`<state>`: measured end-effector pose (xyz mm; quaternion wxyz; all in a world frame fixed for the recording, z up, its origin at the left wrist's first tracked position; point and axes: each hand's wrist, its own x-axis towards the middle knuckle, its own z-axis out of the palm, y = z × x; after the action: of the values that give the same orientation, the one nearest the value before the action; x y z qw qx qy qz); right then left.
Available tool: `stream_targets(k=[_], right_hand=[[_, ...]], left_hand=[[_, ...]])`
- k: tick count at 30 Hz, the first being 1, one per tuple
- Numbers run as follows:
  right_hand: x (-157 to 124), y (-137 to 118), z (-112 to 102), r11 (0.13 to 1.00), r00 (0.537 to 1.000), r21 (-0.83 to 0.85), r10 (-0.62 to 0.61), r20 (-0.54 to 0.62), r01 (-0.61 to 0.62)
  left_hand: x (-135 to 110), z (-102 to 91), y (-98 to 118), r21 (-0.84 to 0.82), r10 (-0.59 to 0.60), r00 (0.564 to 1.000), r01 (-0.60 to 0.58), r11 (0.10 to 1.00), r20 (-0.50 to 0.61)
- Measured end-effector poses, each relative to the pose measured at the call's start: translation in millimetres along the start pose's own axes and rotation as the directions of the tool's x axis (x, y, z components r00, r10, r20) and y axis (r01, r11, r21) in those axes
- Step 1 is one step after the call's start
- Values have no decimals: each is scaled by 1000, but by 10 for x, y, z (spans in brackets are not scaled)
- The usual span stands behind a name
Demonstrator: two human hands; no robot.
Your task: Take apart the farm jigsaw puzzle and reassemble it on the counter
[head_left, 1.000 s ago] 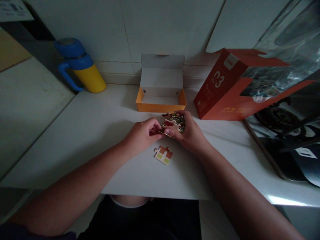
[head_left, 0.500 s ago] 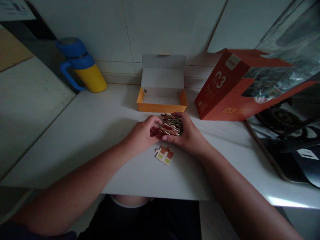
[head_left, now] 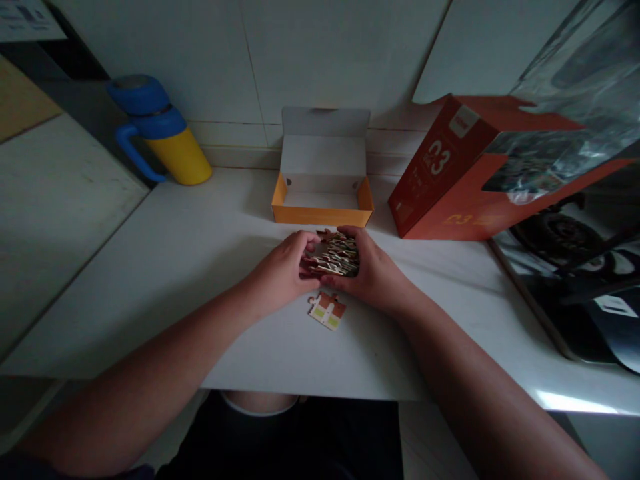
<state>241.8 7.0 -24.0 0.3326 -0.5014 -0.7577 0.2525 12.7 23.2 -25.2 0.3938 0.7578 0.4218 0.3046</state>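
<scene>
Between my two hands is a thick stack of puzzle pieces [head_left: 336,255], their pale edges facing up. My right hand [head_left: 373,270] wraps round the stack's right side, thumb in front and fingers behind. From the left, my left hand [head_left: 290,267] closes round the other end, its fingers curled and partly hidden. On the table just in front of the hands lies a loose pair of joined-looking puzzle pieces [head_left: 327,311], brown, white and green. Behind the hands stands an orange box [head_left: 323,215] with its lid up, showing a pale inside.
A blue and yellow jug [head_left: 183,153] stands at the back left of the white table [head_left: 280,353]. At the back right is a red box [head_left: 445,187] with clear plastic on it. A black appliance [head_left: 575,267] sits at the right edge.
The stack has turned in my hands, so more piece edges now face up. Both hands have shifted slightly left around it. The loose piece on the table stays put.
</scene>
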Motion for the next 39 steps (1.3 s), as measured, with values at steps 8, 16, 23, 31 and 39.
stream_targets(k=[8, 16, 23, 31, 39], right_hand=[[15, 25, 24, 999, 999, -7, -39, -16, 38], [49, 21, 94, 993, 994, 47, -104, -12, 105], [79, 9, 144, 978, 981, 83, -186, -51, 190], [74, -1, 74, 993, 995, 73, -85, -60, 89], [94, 64, -5, 998, 982, 10, 62, -180, -61]], left_hand=[[-73, 2, 68, 96, -52, 999, 53, 994, -13], [-78, 181, 215, -407, -137, 967, 217, 887, 216], [37, 229, 131, -605, 20, 976, 117, 787, 216], [66, 193, 131, -467, 13, 984, 74, 881, 180], [-13, -75, 123, 247, 24, 998, -9, 969, -55]])
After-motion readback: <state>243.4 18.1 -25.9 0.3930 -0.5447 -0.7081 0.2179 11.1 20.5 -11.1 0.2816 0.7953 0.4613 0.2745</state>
